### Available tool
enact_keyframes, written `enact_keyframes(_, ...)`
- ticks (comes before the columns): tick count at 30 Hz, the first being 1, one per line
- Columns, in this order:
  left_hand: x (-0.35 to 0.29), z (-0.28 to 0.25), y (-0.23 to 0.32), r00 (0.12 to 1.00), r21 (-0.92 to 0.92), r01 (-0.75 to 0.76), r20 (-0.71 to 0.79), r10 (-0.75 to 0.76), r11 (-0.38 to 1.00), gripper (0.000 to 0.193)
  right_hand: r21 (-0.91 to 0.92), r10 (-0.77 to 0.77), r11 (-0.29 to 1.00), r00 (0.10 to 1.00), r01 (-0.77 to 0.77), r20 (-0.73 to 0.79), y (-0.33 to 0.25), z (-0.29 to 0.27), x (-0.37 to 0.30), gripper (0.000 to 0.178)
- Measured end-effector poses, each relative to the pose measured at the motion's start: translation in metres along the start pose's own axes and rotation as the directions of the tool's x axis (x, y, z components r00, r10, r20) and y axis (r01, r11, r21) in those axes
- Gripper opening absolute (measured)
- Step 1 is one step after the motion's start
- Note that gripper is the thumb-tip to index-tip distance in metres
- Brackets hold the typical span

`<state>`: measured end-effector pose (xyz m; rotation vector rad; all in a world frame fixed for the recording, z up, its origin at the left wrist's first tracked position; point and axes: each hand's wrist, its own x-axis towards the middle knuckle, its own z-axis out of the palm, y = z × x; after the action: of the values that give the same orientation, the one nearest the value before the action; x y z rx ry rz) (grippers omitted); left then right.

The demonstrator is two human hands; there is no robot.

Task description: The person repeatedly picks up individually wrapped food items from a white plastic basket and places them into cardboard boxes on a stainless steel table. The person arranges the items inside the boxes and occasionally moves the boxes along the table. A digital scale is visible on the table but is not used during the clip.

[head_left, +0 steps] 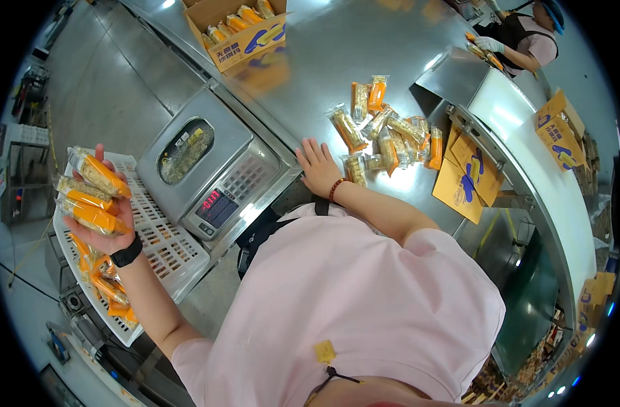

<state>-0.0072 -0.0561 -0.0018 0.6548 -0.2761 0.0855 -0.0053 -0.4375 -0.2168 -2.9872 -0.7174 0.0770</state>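
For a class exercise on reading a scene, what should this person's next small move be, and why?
Perhaps swing the left hand to the digital scale and lay down its wrapped snack bars: the hand holds them close by, and the scale's display is lit.

The snack-bar wrappers [101,174] are glossy plastic film, the worktable [323,44] smooth, reflective metal, the slotted basket [190,273] plastic, the carton [253,51] matt cardboard, and the T-shirt [364,278] matt cloth.

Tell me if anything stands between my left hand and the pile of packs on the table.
Yes: the scale stands between your left hand and the pile; your right hand, at the edge of the table, is too.
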Motion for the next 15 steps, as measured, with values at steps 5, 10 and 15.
enact_keyframes(5, 0.001, 0.001, 0.006, 0.997, -0.015, -0.02, -0.072, 0.019, 1.0, 0.093, -0.008, -0.008, 1.0, 0.999, 0.007, -0.033, 0.0, 0.004, -0.002, 0.07)
enact_keyframes(10, 0.0, -0.002, 0.013, 0.989, -0.02, -0.097, -0.113, 0.094, 0.995, 0.095, 0.024, -0.007, 1.0, 0.999, 0.008, -0.05, -0.001, 0.007, -0.002, 0.066)
enact_keyframes(15, -0.002, -0.01, 0.014, 0.927, 0.047, -0.244, -0.284, 0.247, 0.969, 0.085, 0.009, -0.018, 1.0, 0.988, 0.02, -0.156, 0.001, 0.017, -0.002, 0.061)
